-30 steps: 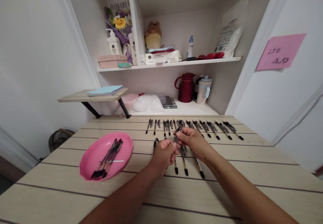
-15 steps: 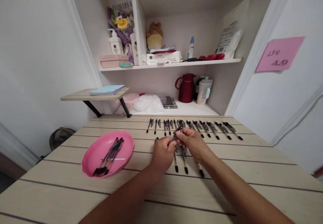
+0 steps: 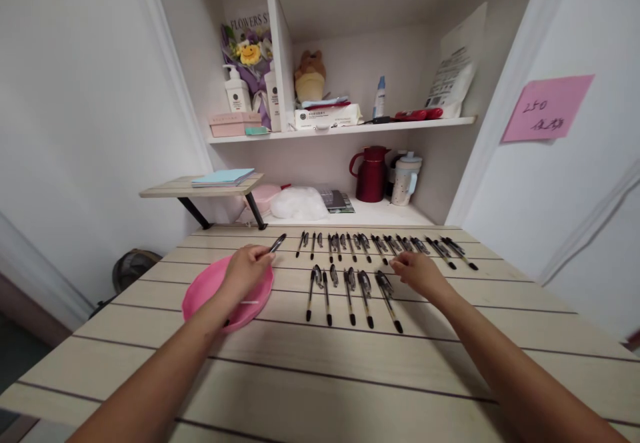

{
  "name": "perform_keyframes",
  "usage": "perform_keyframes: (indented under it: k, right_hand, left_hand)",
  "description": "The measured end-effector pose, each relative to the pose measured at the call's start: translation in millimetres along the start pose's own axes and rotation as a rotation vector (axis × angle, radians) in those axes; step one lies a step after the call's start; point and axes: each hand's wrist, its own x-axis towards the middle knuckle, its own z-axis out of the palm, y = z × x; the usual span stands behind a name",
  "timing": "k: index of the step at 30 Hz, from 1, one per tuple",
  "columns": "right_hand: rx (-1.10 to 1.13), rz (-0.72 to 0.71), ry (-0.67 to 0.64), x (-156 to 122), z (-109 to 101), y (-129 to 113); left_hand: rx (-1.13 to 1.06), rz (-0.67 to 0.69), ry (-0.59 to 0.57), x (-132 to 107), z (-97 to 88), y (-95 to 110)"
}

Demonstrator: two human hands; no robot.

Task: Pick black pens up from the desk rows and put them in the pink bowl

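Observation:
My left hand (image 3: 246,268) is closed around a dark pen (image 3: 277,243), whose end sticks out past the fingertips over the far rim of the pink plate (image 3: 193,291). The arm hides most of the plate and what lies in it. On the right, my right hand (image 3: 419,274) hovers by the back row of pens with its fingers curled together; what they pinch, if anything, is hidden. Closer to me lies a front row of black pens (image 3: 367,304) with separate caps (image 3: 334,274) beside several of them. The back row of pens (image 3: 379,250) has caps alongside too.
A small raised stand (image 3: 167,188) with blue paper (image 3: 225,176) rises at the back left. Behind the slatted table (image 3: 320,376) is a white shelf holding a red jug (image 3: 371,175), a cup (image 3: 404,180) and a plastic bag (image 3: 299,203).
My hands, together over the front pens before, have parted. The left moved to the plate with a pen, the right moved rightward to the back row. The front row is now uncovered.

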Motion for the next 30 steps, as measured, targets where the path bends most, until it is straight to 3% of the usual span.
perform_keyframes:
  k: [5,11,18,24,30]
  right_hand:
    - [-0.3,-0.037,-0.023,-9,16,13]
    - [-0.395,-0.001,-0.135,-17,13,12]
    - [-0.422,0.018,-0.201,-26,12,6]
    - [-0.431,-0.006,-0.244,-23,20,19]
    - [-0.388,0.01,-0.191,-16,9,23]
  left_hand:
    - [0.378,-0.124,-0.088,2,-33.4,-42]
    - [0.632,-0.198,-0.11,3,-31.9,-58]
    - [0.675,-0.235,-0.144,2,-23.1,-57]
    - [0.668,-0.269,-0.116,3,-25.8,-53]
    - [0.595,-0.146,-0.043,6,-32.7,-29]
